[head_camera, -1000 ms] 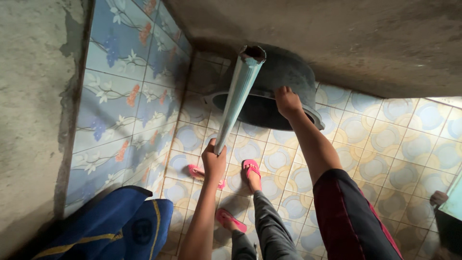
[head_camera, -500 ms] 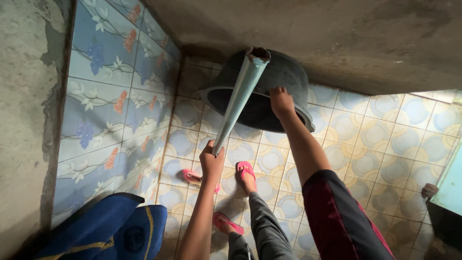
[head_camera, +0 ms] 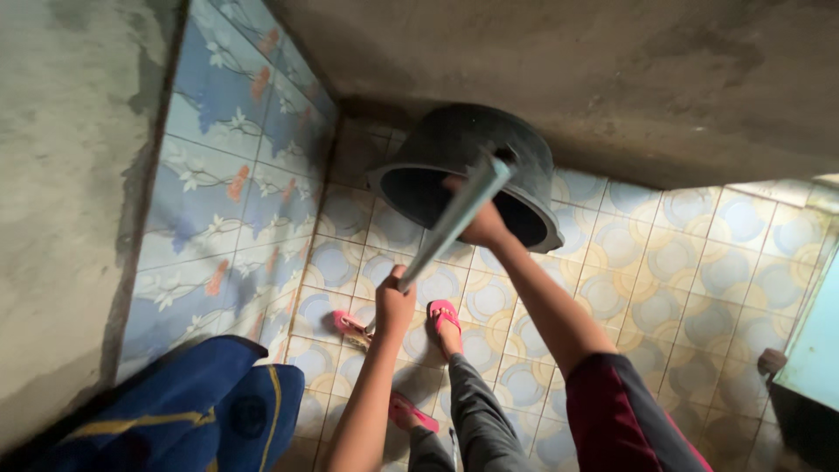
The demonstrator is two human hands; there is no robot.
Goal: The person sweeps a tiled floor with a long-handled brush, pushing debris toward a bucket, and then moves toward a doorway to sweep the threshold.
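Left hand point(head_camera: 395, 301) is closed around the lower end of a long pale handle point(head_camera: 454, 222), fingers clamped on it; the handle runs up and across the mouth of a dark tub point(head_camera: 437, 144). Right hand point(head_camera: 482, 223) is at the tub's near rim, fingers curled on it, partly hidden behind the handle. Tub sits tilted in the corner of the tiled floor point(head_camera: 699, 253), against the grey wall point(head_camera: 612, 70). Pink sandals point(head_camera: 444, 313) below; blue cloth point(head_camera: 192, 406) at lower left.

The left hand point(head_camera: 395, 308) grips the lower end of a pale green pole point(head_camera: 454, 220) slanting toward one o'clock, while the right hand point(head_camera: 482, 229) clasps the near rim of a tilted black tub point(head_camera: 454, 144) on the patterned tile floor point(head_camera: 682, 262).
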